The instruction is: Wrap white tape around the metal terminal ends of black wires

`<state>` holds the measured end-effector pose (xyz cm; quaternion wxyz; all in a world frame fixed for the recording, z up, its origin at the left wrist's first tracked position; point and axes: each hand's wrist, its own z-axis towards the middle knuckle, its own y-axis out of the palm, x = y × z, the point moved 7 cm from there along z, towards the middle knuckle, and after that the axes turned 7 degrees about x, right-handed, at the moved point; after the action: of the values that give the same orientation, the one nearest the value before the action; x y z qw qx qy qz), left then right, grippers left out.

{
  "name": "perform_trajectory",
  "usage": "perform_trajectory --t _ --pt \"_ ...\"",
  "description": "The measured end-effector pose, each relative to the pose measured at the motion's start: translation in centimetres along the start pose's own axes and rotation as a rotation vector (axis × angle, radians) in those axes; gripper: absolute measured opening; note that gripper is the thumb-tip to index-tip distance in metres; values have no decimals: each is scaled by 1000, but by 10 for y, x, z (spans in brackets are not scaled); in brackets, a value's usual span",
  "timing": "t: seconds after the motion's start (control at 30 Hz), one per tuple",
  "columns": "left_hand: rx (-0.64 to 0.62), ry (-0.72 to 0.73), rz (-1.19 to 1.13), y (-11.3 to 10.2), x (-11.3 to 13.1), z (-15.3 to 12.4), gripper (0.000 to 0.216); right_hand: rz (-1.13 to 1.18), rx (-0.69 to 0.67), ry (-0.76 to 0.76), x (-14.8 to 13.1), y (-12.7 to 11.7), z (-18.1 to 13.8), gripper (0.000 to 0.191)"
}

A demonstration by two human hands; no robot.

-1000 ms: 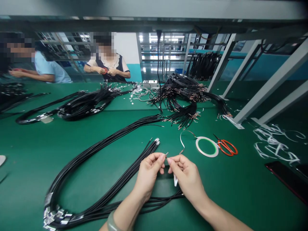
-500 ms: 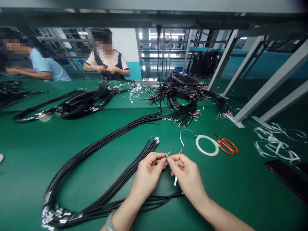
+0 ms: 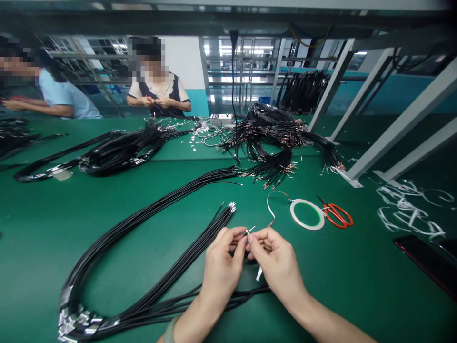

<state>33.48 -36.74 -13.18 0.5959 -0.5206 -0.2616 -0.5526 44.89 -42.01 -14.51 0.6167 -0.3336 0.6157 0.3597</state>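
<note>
My left hand [image 3: 224, 259] pinches a black cable close to its bare, silvery end [image 3: 252, 229]. Fingertips of my right hand [image 3: 276, 259] press against the same cable end from the other side, closed on a narrow strip of tape. A white tail of tape [image 3: 259, 273] hangs below the right fingers. Beyond that hand, a thin strip runs to a flat tape roll [image 3: 293, 219] with a green centre. Left of my hands, a looped bundle of black cables [image 3: 96, 247] lies bound with silvery wraps, its loose tips fanned near my left hand.
Orange-handled scissors [image 3: 337, 215] lie beside the roll. A phone [image 3: 424, 264] and white backing scraps [image 3: 403, 209] are at the right, near slanted metal supports [image 3: 400, 119]. More cable piles [image 3: 267, 126] sit at the back. Two people work across the table.
The hands stay together in nearly the same place, fingers shifting slightly at the cable end. The white tape tail has swung a little left and down. The view has shifted slightly.
</note>
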Motion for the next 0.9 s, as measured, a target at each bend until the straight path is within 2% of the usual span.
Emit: perform_trajectory --t 0.2,0.53,0.8,0.9 --pt "47 28 46 -3 2 -3 20 -6 18 22 2 -1 2 17" --pt "16 121 74 -2 8 -4 18 -47 28 49 4 -3 2 18" --pt "11 130 91 -2 11 -4 18 -54 41 50 5 -4 2 19" --pt "13 91 69 -2 10 -3 18 -53 37 45 5 -4 2 19"
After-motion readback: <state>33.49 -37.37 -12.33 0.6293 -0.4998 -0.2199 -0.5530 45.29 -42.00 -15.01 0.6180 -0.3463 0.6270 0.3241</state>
